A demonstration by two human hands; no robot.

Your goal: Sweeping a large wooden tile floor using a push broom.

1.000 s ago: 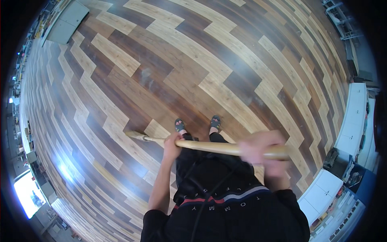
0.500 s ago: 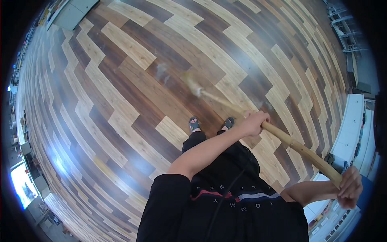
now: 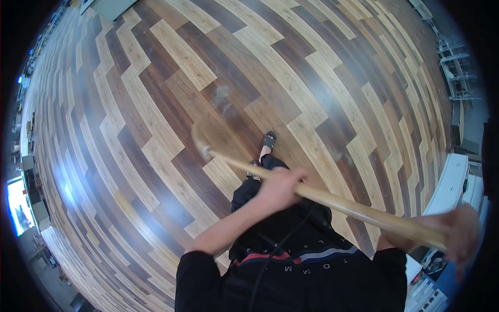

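Observation:
A broom with a long pale wooden handle (image 3: pixel 358 210) slants across the front of my body. Its tan head (image 3: pixel 200 139), smeared by motion, is to the left of my feet, over the wood-plank floor (image 3: pixel 150 119). Partway down the handle, my left hand (image 3: pixel 282 188) is wrapped round it. My right hand (image 3: pixel 460 234) is at the handle's upper end on the far right, blurred, with its fingers around the end. Beyond the broom head lies a grey patch of dust or fluff (image 3: pixel 222 96) on the floor.
My sandalled foot (image 3: pixel 269 141) is just ahead of me, the other partly behind the handle. White cabinets (image 3: pixel 447 182) line the right side, with metal racks (image 3: pixel 457 67) farther along. A pale cabinet (image 3: pixel 112 6) stands at the far left. A bright screen or window (image 3: pixel 20 208) glows at the left rim.
The broom head has swung left and nearer to me, and my left hand has moved left and down with the handle. One foot has stepped forward. The grey patch appears slightly farther right.

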